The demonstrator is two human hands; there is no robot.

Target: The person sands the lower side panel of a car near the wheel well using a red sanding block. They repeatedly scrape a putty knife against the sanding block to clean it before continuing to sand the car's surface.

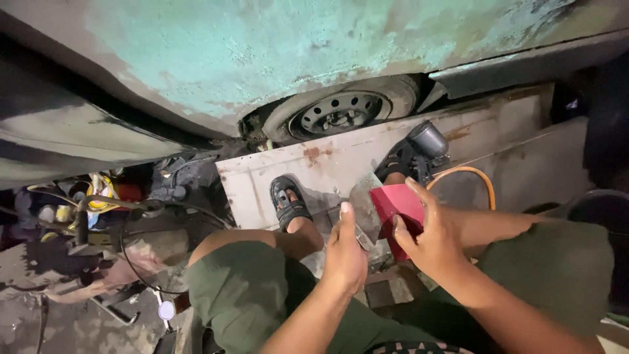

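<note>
Between the person's knees, both hands work close together over a small grey metal piece (364, 203). The left hand (344, 252) is closed on the near edge of that piece, thumb raised and pointing away from the body. The right hand (429, 236) sits just beside it, fingers curled round a red rectangular sheet (395, 203) that rests against the metal piece; thumb below, fingertips over the top edge. Whether the sheet is pressed flat on the metal cannot be told.

Beyond the hands, a long pale metal panel (327, 164) with rust spots lies across the ground, and two feet in dark sandals rest on it: the left sandal (288, 200) just ahead of the left hand, the right sandal (396, 160) ahead of the right. Near the right foot stands a grey power tool (427, 141), and an orange hose (468, 174) arcs past the right hand. Farther off, a worn wheel (341, 111) sits under a car body with patchy turquoise paint (262, 46). Well to the left of the left hand lies a tangle of tools and cables (92, 210). Green shorts (242, 288) cover both thighs.
</note>
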